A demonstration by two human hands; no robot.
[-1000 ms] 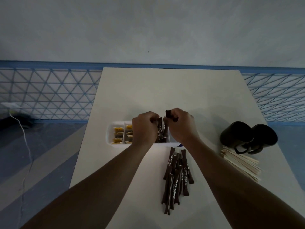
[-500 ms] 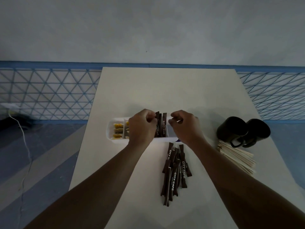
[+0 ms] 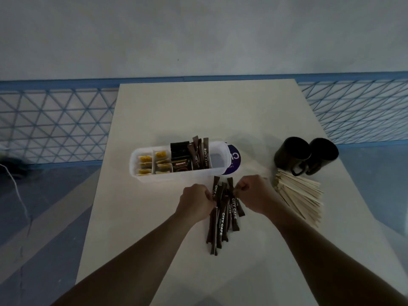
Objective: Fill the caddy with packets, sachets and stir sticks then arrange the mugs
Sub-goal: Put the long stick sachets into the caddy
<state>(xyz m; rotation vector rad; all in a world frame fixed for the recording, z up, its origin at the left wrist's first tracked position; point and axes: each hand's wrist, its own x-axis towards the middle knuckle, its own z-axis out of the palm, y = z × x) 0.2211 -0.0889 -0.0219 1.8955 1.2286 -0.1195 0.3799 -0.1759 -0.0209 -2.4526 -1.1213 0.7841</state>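
Pinching the loose coffee sachets (image 3: 223, 219) with curled fingers, left hand (image 3: 196, 204) and right hand (image 3: 254, 194) both, just in front of the caddy (image 3: 176, 176).

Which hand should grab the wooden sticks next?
Probably the right hand: the sticks lie just beside it. The left hand is across the sachets, farther away. Both hands pinch sachets.

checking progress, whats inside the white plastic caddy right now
In the white plastic caddy: yellow packets left, black sachets middle, upright brown stick sachets beside them. Anything beneath is covered.
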